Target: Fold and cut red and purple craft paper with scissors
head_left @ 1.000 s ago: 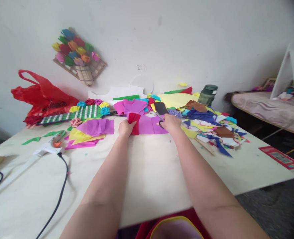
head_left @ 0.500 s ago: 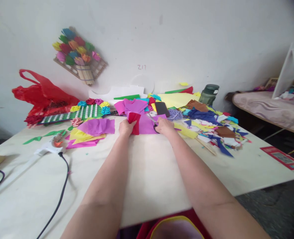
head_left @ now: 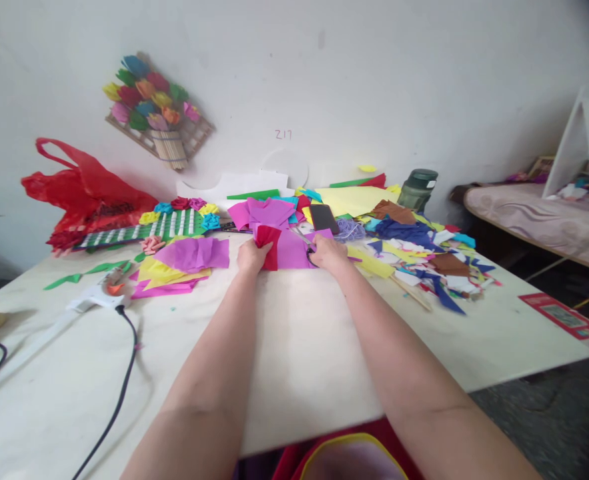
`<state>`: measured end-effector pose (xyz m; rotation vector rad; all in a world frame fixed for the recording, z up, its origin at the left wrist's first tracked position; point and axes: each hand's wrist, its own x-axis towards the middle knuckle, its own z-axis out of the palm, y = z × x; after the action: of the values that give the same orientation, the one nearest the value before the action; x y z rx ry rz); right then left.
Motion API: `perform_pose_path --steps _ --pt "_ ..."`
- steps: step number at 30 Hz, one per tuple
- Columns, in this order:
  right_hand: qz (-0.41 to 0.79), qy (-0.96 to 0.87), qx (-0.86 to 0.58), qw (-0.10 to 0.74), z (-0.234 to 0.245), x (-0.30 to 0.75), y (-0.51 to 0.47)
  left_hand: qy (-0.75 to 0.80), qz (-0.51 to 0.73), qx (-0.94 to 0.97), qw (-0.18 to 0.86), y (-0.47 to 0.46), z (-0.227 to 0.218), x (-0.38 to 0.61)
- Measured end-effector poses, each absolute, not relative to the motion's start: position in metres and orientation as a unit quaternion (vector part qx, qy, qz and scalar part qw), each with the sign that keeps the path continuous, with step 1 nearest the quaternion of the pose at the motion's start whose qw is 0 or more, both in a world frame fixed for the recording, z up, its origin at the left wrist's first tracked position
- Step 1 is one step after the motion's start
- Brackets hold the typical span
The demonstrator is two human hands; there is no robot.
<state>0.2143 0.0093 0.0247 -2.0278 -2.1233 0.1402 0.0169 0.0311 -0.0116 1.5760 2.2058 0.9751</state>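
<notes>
My left hand is closed on a red piece of crepe paper, its thumb pressed onto the lower left part. My right hand grips a pair of scissors, whose blades point up and to the left, a little apart from the red piece. Beneath both lies a purple sheet of paper on the white table. More purple and magenta paper is piled just beyond my hands. Left of my left hand rests a stack of purple paper over yellow and magenta sheets.
A white glue gun with a black cord lies at left. Behind it are a green rack with paper roses and a red plastic bag. A phone, a bottle and coloured scraps spread across the right.
Both hands keep their hold on the red paper and the scissors. The whole view has shifted very slightly; nothing on the table has visibly moved.
</notes>
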Motion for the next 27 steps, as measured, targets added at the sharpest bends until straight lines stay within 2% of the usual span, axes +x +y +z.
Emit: perform_pose_path --steps 7,17,22,27 --pt "0.053 -0.726 -0.680 0.085 0.022 0.215 0.012 0.755 0.341 0.544 0.134 0.032 -0.012 0.016" --pt "0.048 -0.721 -0.682 0.110 0.024 0.218 0.009 0.760 0.335 0.541 0.132 0.031 -0.011 0.016" --pt "0.037 -0.672 -0.717 0.182 0.034 0.231 0.012 0.765 0.353 0.524 0.127 0.027 -0.008 0.016" --pt "-0.007 -0.548 -0.789 0.278 0.035 0.252 0.014 0.758 0.387 0.509 0.130 0.025 -0.007 0.016"
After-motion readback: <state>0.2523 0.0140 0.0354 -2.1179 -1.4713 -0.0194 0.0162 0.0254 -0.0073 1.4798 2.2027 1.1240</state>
